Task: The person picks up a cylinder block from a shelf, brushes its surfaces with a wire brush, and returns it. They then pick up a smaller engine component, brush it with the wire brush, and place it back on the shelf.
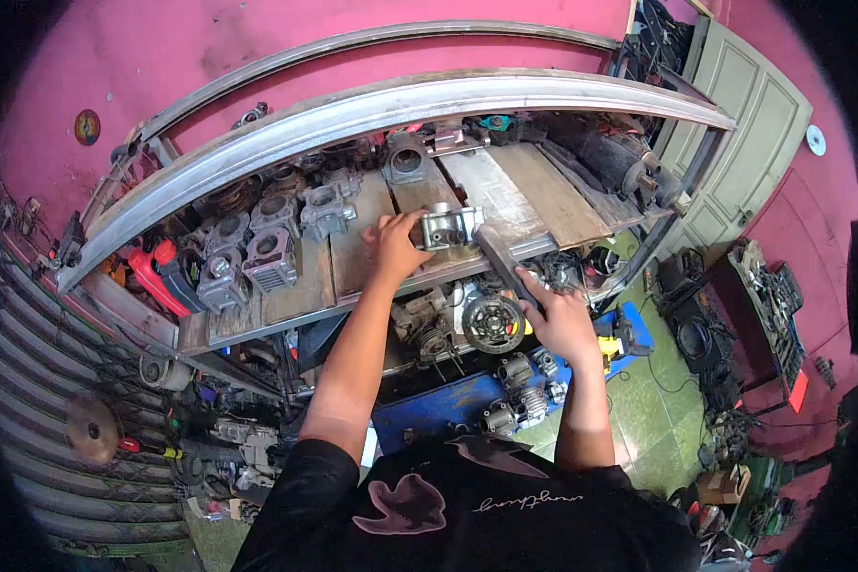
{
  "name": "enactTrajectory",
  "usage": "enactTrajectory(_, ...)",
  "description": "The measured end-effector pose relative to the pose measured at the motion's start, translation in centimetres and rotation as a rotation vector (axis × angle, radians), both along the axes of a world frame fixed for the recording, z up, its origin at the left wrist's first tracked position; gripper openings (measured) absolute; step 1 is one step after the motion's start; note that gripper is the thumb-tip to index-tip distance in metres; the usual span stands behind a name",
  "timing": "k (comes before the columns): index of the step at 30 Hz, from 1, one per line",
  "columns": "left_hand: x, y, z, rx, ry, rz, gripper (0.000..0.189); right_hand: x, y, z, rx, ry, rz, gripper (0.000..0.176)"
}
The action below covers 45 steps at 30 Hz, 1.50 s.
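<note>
A silvery engine cylinder block [440,230] rests on the wooden shelf boards, near their front edge. My left hand [398,250] grips its left side, the fingers curled round behind it. In my right hand [564,326] is a long flat grey file-like tool [501,257], held by its lower end with the index finger stretched along it. The tool slants up and left, its far end right at the block's right side. Another cylinder [406,157] stands behind on the boards.
Several engine cylinders [271,255] crowd the shelf's left side, beside a red-and-black part [158,278]. A metal rail [429,93] spans above the shelf. Dark exhaust-like parts [620,164] lie at right. Below are a brake disc [494,324] and a blue bench [439,408] with engine parts.
</note>
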<state>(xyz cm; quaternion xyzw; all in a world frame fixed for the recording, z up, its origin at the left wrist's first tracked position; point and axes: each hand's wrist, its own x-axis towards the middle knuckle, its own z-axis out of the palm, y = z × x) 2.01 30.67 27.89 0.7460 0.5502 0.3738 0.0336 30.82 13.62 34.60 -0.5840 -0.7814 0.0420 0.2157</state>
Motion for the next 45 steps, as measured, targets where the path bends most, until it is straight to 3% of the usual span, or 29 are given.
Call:
enactTrajectory(7, 0.7, -2.2, 1.6, 0.046, 0.082, 0.157, 0.078, -3.6, 0.8, -1.3, -0.072, 0.556, -0.048, 0.054)
enactTrajectory(8, 0.7, -2.3, 1.4, 0.08, 0.108, 0.176, 0.079, -4.4, 2.3, -3.7, 0.143, 0.441, -0.002, 0.055)
enactTrajectory(12, 1.0, -3.2, 1.2, 0.062, 0.137, 0.16, 0.074, -9.5, 7.1, -6.6, 0.109, 0.303, -0.005, 0.06)
enactTrajectory(14, 0.9, -3.6, 0.7, 0.1, 0.133, 0.143, 0.074, -11.9, 9.4, -7.9, 0.31, 0.386, -0.076, 0.061)
enactTrajectory(19, 0.4, -3.8, 0.8, 0.169, 0.101, 0.103, 0.078, -11.6, 10.1, -8.1, 0.371, 0.204, -0.172, 0.063)
enactTrajectory(24, 0.8, -3.5, 1.5, 0.306, 0.08, 0.13, 0.106, -10.3, 9.8, -8.5, 0.393, 0.142, -0.279, 0.063)
enactTrajectory(27, 0.8, -1.6, 0.9, 0.12, 0.088, 0.066, 0.105, -8.9, 11.7, -8.6, 0.373, 0.16, -0.331, 0.063)
enactTrajectory(29, 1.8, -0.6, 0.8, 0.232, 0.062, 0.087, 0.101, -8.0, 13.2, -8.8, 0.419, 0.231, -0.277, 0.065)
enactTrajectory(30, 2.3, 0.0, 0.9, 0.226, 0.017, 0.079, 0.101, -7.7, 13.3, -7.7, 0.255, 0.223, -0.31, 0.063)
enactTrajectory(34, 4.2, 1.9, 1.4, 0.186, -0.015, 0.016, 0.098, -5.3, 16.4, -9.1, 0.013, 0.395, -0.38, 0.06)
enactTrajectory(37, 4.8, 2.8, 2.1, 0.105, 0.012, -0.079, 0.096, -3.5, 16.7, -9.7, 0.071, 0.506, -0.281, 0.061)
enactTrajectory(39, 4.8, 2.5, 2.3, 0.108, 0.064, -0.105, 0.1, -2.6, 15.2, -8.4, -0.017, 0.531, -0.285, 0.061)
enactTrajectory(43, 4.3, 2.8, 1.4, 0.076, 0.043, -0.093, 0.104, -3.7, 10.5, -8.4, 0.229, 0.576, -0.29, 0.062)
enactTrajectory(45, 4.2, 3.9, 0.3, 0.061, 0.005, -0.11, 0.107, -4.8, 7.2, -8.8, 0.56, 0.242, -0.213, 0.064)
